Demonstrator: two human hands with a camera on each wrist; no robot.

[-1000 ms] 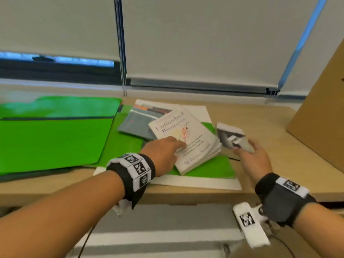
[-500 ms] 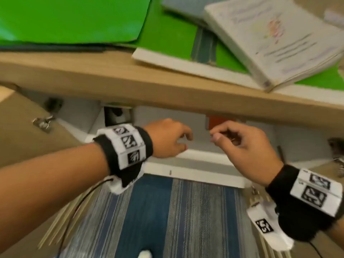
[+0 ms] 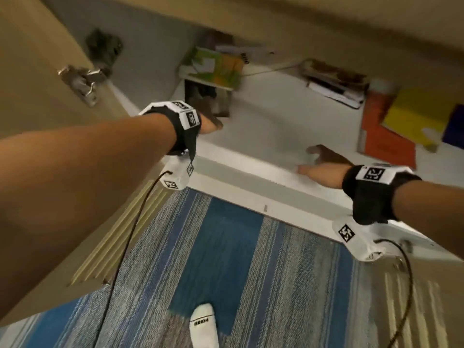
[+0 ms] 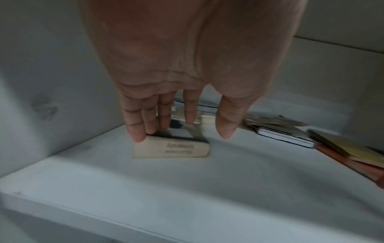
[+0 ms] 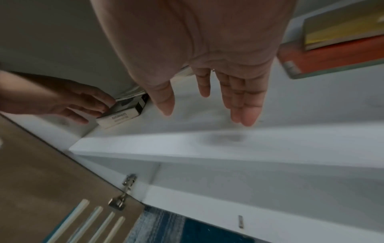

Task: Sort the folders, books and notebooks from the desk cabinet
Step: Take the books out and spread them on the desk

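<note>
Both hands are inside the open desk cabinet, over its white shelf (image 3: 263,126). A small thick book (image 4: 172,148) with a pale spine and dark cover lies at the shelf's left wall. My left hand (image 4: 182,131) has straight fingers, and its fingertips (image 4: 138,137) touch the book's top left corner; the thumb stays clear. The right wrist view shows the same book (image 5: 118,118) with those fingers (image 5: 99,105) against it. My right hand (image 5: 204,115) hovers flat over bare shelf, holding nothing. In the head view the left hand (image 3: 209,123) partly covers the book (image 3: 222,104).
Deeper in lie a green and yellow book (image 3: 213,66) and a stack of notebooks (image 3: 334,81). An orange folder (image 3: 386,139) under a yellow one (image 3: 411,116) fills the right. The tan cabinet door (image 3: 37,71) stands open left, and my socked foot (image 3: 203,325) rests on striped carpet.
My view dropped from the desk top to the cabinet below. Both hands came down and reached onto the shelf. The left hand now touches the small book; the right uncurled and is empty.
</note>
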